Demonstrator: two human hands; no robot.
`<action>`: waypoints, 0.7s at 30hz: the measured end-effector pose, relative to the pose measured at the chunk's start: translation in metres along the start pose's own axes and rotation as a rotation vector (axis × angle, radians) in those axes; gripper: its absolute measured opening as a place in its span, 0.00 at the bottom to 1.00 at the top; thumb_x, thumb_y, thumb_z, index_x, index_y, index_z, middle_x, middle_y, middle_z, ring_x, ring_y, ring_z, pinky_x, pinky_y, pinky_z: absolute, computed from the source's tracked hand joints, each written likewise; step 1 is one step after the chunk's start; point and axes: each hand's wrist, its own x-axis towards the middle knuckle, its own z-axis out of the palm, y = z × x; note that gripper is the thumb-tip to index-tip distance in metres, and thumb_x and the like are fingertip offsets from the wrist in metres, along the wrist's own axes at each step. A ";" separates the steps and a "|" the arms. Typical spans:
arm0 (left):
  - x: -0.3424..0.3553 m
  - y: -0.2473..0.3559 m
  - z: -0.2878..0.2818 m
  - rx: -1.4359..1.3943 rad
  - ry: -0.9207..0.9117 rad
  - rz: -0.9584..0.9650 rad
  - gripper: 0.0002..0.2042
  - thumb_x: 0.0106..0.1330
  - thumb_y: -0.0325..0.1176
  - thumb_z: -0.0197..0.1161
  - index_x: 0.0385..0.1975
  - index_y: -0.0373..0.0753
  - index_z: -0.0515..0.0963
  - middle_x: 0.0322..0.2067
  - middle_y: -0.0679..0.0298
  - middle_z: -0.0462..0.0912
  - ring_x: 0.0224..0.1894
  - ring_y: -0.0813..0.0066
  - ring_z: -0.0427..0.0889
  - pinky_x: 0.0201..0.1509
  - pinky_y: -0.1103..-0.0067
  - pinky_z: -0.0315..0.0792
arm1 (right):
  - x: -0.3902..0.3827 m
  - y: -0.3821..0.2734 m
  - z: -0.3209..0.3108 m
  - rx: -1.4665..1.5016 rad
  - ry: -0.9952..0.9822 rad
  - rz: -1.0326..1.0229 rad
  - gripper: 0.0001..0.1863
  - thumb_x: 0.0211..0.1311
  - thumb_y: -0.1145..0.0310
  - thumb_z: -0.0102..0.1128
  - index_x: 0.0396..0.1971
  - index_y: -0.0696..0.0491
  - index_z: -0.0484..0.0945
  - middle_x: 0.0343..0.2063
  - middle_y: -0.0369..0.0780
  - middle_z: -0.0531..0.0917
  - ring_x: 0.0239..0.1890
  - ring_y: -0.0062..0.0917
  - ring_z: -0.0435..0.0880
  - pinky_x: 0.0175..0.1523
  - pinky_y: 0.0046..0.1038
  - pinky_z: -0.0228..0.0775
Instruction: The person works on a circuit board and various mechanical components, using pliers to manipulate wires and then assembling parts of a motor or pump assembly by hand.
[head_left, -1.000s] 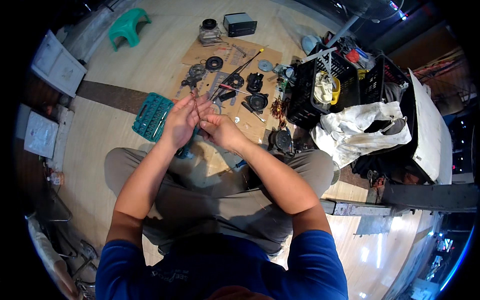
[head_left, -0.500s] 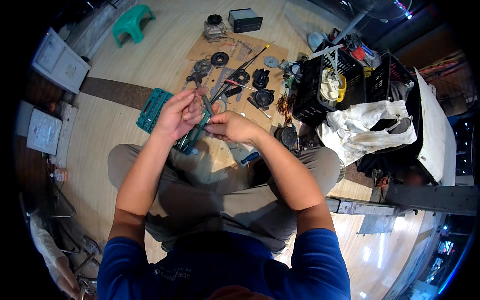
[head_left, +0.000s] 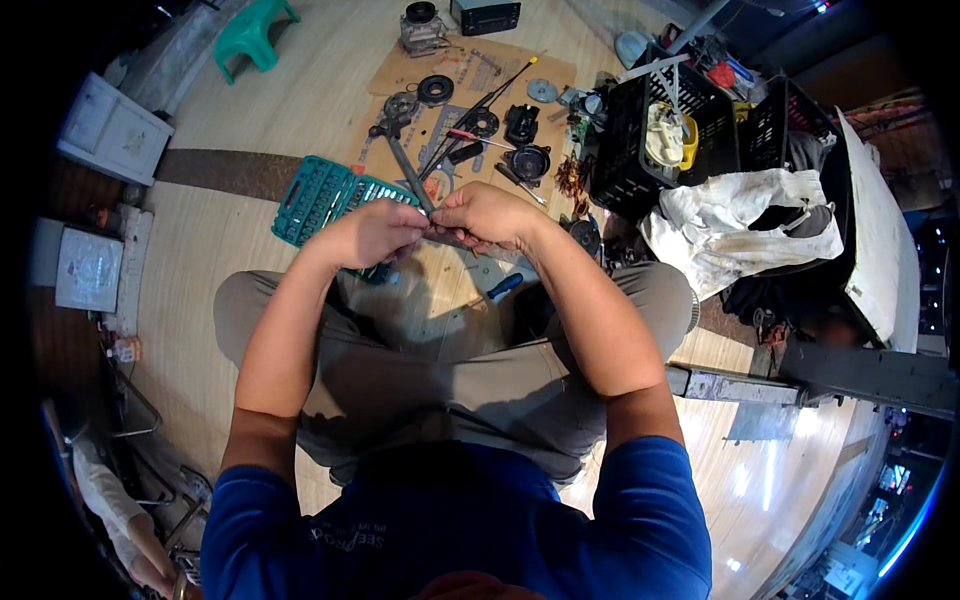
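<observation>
My left hand (head_left: 372, 235) and my right hand (head_left: 485, 215) meet in front of me above the floor, fingertips pinched together. Whatever sits between them is too small or too hidden to name. Just beyond the fingers is the end of a long dark bar, like a hammer handle (head_left: 405, 165); its far end is by round metal parts on the cardboard. Partly behind my left hand lies an open green socket set case (head_left: 292, 215) with rows of bits. A blue-handled screwdriver (head_left: 505, 286) lies on the floor near my right hand.
Flattened cardboard (head_left: 480, 75) carries a black ring (head_left: 435, 90), a red-handled screwdriver (head_left: 470, 136), black cables and round speaker-like parts (head_left: 528, 163). Black crates (head_left: 620, 165) stand at right with a stained white cloth (head_left: 740, 215). A green stool (head_left: 255, 40) is far left.
My hands have come together, the left moving right and down, the right slightly up; their fingertips now meet. More of the green case and the dark bar shows. The view has shifted slightly.
</observation>
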 end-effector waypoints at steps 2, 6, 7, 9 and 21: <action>0.002 -0.005 0.002 0.159 0.047 0.094 0.08 0.65 0.28 0.51 0.32 0.31 0.74 0.19 0.62 0.76 0.23 0.74 0.75 0.28 0.77 0.68 | 0.003 0.003 0.001 0.015 0.003 0.013 0.10 0.63 0.67 0.54 0.24 0.53 0.75 0.15 0.30 0.71 0.15 0.13 0.68 0.18 0.17 0.59; 0.014 -0.020 0.012 0.498 0.383 0.238 0.07 0.65 0.26 0.50 0.35 0.32 0.75 0.22 0.59 0.77 0.25 0.78 0.76 0.30 0.78 0.69 | 0.008 0.006 0.002 0.190 0.052 -0.019 0.09 0.63 0.67 0.54 0.25 0.54 0.76 0.15 0.33 0.73 0.15 0.16 0.71 0.19 0.20 0.64; 0.018 -0.024 0.017 0.499 0.378 0.221 0.07 0.65 0.26 0.50 0.35 0.32 0.75 0.22 0.59 0.77 0.25 0.78 0.76 0.30 0.78 0.69 | 0.008 0.007 0.004 0.288 0.077 -0.024 0.09 0.64 0.67 0.54 0.25 0.54 0.75 0.16 0.34 0.74 0.15 0.18 0.72 0.19 0.21 0.66; 0.030 -0.029 0.027 0.497 0.784 0.252 0.09 0.67 0.28 0.48 0.40 0.31 0.73 0.28 0.60 0.80 0.30 0.76 0.79 0.33 0.76 0.71 | 0.009 0.008 0.010 0.385 0.046 -0.047 0.08 0.64 0.67 0.54 0.26 0.55 0.75 0.17 0.35 0.75 0.15 0.18 0.73 0.20 0.21 0.67; 0.039 -0.030 0.035 -0.965 0.440 0.322 0.11 0.68 0.27 0.50 0.47 0.30 0.70 0.37 0.54 0.80 0.32 0.74 0.80 0.31 0.82 0.75 | 0.013 0.016 0.022 0.254 0.004 -0.153 0.12 0.65 0.64 0.53 0.31 0.58 0.78 0.21 0.38 0.81 0.21 0.22 0.80 0.27 0.24 0.75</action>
